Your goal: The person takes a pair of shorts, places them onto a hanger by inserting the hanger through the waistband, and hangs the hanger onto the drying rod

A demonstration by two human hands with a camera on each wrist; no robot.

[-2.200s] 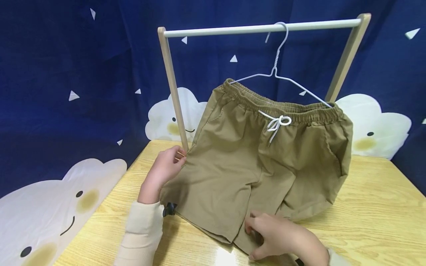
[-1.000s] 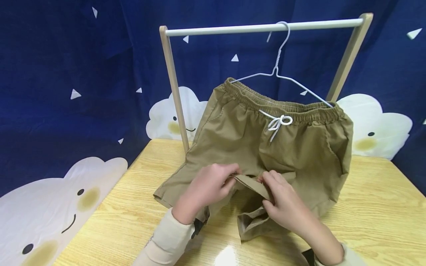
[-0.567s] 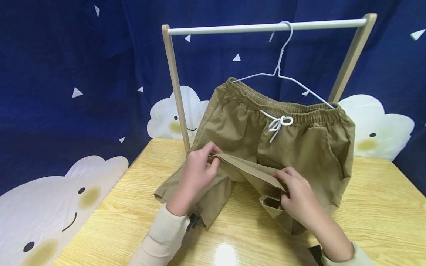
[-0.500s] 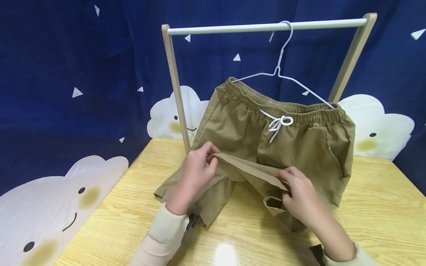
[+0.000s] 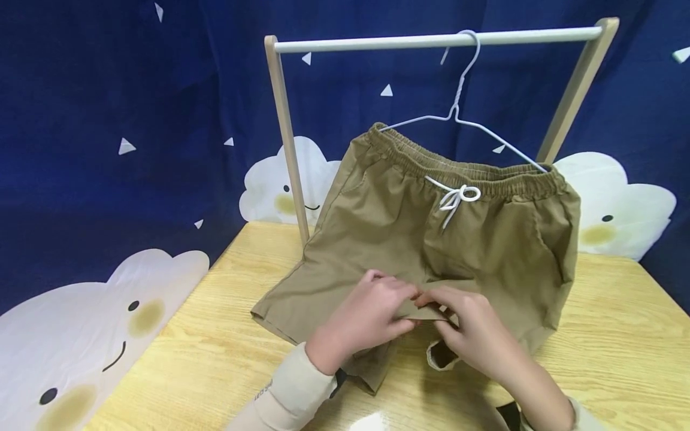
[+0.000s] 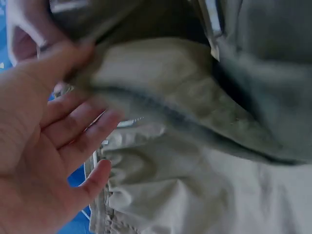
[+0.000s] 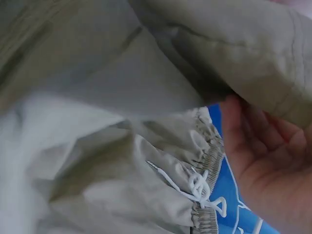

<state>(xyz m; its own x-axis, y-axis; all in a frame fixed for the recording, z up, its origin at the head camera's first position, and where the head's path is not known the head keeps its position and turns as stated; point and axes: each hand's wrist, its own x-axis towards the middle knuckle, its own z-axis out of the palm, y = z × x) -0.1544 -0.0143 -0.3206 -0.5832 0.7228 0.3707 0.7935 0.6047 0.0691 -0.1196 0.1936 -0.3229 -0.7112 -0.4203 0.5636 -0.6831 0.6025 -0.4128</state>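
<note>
Khaki shorts [image 5: 388, 209] with a white drawstring bow [image 5: 458, 196] hang by their elastic waistband from a white wire hanger [image 5: 455, 114]. My left hand [image 5: 372, 308] pinches a hem of the lifted leg fabric between thumb and forefinger. In the left wrist view its other fingers [image 6: 80, 129] extend loosely below that fold. Close beside it, fingertips almost meeting, my right hand [image 5: 477, 329] pinches the same hem. A leg opening [image 5: 442, 356] shows just under the right hand. The right wrist view shows the cloth [image 7: 253, 44] draped over the right hand's fingers.
A rack with a white rail [image 5: 366, 43] and wooden uprights [image 5: 288, 137] carries the hanger. The light wooden table [image 5: 199, 335] lies underneath. Behind it, a dark blue curtain [image 5: 108, 78] bears white cloud prints [image 5: 614, 203].
Both hands went from the shorts' sides to the middle and lifted a leg hem, stretching it between them. Since then my left hand has come down and right, close to my right hand.
</note>
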